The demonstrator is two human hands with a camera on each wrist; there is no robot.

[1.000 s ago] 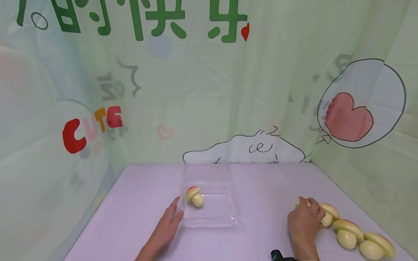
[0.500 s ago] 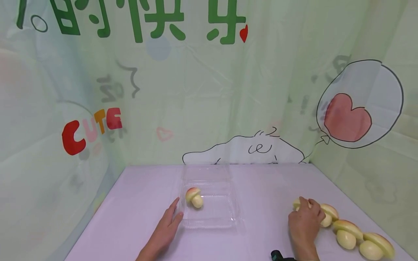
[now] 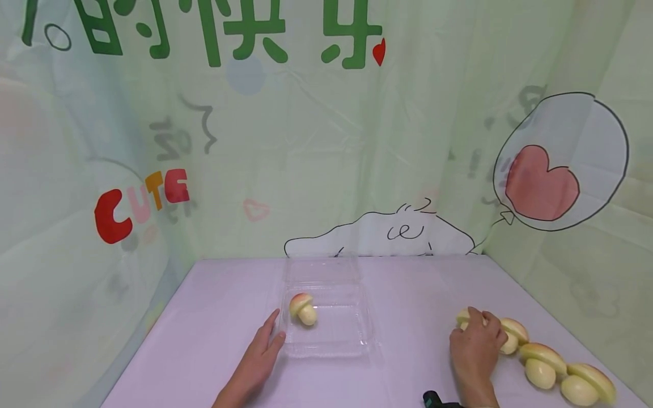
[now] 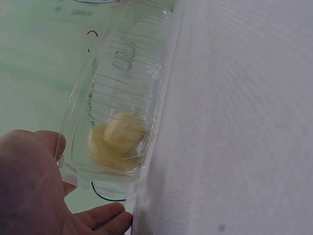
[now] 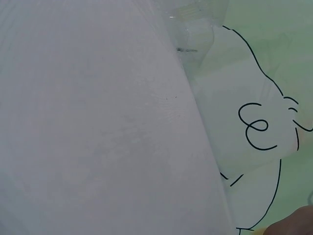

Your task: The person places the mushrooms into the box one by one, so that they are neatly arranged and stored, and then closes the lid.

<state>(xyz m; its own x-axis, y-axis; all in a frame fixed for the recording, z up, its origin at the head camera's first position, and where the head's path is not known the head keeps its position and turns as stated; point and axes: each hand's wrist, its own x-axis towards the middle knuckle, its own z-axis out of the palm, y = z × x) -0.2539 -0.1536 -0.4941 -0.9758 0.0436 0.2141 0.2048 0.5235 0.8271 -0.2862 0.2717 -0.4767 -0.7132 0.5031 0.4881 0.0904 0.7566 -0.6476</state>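
Note:
A clear plastic box (image 3: 344, 347) with its lid folded back stands mid-table in the head view. Inside, at its left, lies a mushroom (image 3: 307, 315) with a cream stem and red-tinged cap; the left wrist view shows this mushroom (image 4: 124, 134) through the wall. My left hand (image 3: 257, 357) touches the box's left side, fingers extended. On the right, my right hand (image 3: 474, 348) grips another mushroom (image 3: 462, 316) with bent fingers, partly covering it. Only a sliver of the right hand (image 5: 296, 223) enters the right wrist view, so its grasp is hidden there.
Right of my right hand, several more mushrooms (image 3: 543, 365) form a slanting row along the table's right side. A black device (image 3: 433, 399) shows at my right wrist. Printed curtains (image 3: 326, 141) enclose the lilac table (image 3: 214, 317) at back and sides.
My right hand has shifted very slightly, and more of the mushroom shows at its left. The left hand and the box stay in place; the head view has drifted slightly.

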